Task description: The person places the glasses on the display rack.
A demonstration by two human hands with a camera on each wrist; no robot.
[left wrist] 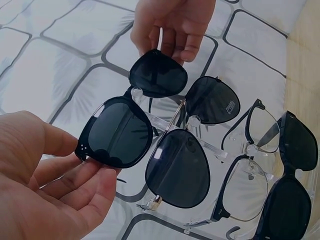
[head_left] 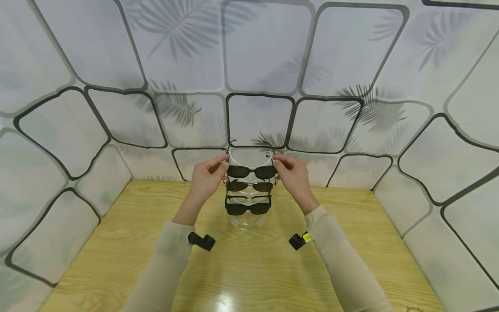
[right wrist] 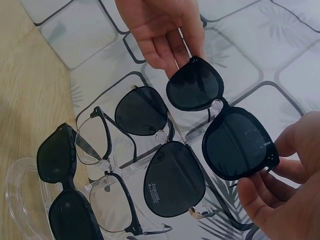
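A pair of black-framed sunglasses (head_left: 240,172) sits at the top of a clear display stand (head_left: 234,222). My left hand (head_left: 205,178) pinches it at the left hinge, between thumb and fingers. On the opposite side, my right hand (head_left: 293,178) holds the right hinge the same way. In the right wrist view, the nose bridge of these sunglasses (right wrist: 235,142) meets a clear nose-shaped peg (right wrist: 216,106). Directly below hang dark gold-trimmed sunglasses (left wrist: 178,167), clear-lens half-rim glasses (left wrist: 245,187) and another pair of black sunglasses (left wrist: 286,207).
The stand is on a light wood table (head_left: 249,268) close to the back wall. Patterned fabric (head_left: 261,47) with dark outlines and leaf prints encloses the back and both sides. Small black devices (head_left: 202,241) are strapped at both wrists.
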